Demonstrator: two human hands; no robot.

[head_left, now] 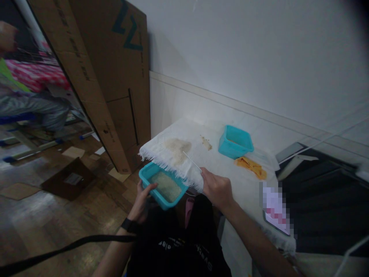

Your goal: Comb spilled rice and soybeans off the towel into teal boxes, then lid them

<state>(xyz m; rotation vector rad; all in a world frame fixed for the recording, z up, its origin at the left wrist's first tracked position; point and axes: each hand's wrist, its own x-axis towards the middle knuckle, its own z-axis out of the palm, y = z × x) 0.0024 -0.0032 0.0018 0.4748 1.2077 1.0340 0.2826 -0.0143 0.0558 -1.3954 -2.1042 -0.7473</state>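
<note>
The left hand [140,204] grips thumb-uppermost; the right hand [218,188] pinches.

White letters cross the wearer's black garment [173,261]: one group looks like "eler", another begins "Sy", its remainder uncertain, and the smaller lines beside them are too blurred to read. The tall cardboard box [121,77] carries a large angular teal mark, with small dark print along its sides that is illegible. A pale label [73,178] on the brown cardboard piece [57,184] on the floor [95,215] cannot be read.
</note>
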